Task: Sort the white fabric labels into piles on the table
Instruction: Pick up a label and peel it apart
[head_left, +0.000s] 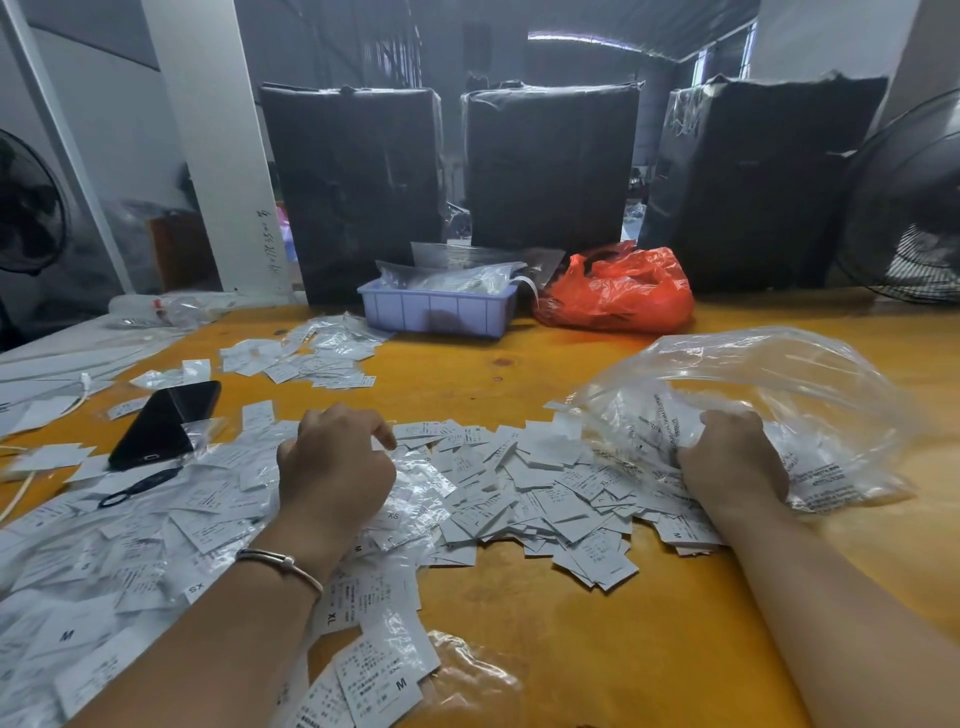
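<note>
A wide spread of small white fabric labels (540, 488) covers the near half of the yellow table (571, 634), thickest at the left. My left hand (335, 467) rests on this heap with its fingers curled, pinching a label at the fingertips. A large clear plastic bag (769, 395) lies at the right with labels inside and its mouth toward the heap. My right hand (732, 457) grips the bag's near edge together with some labels. A smaller pile of labels (311, 356) lies farther back at the left.
A black phone (166, 423) lies on the labels at the left. A lilac plastic bin (439, 309) with clear bags and a red plastic bag (618, 293) stand at the back. Three black-wrapped boxes (550, 166) line the far edge. A fan (914, 208) stands at the right.
</note>
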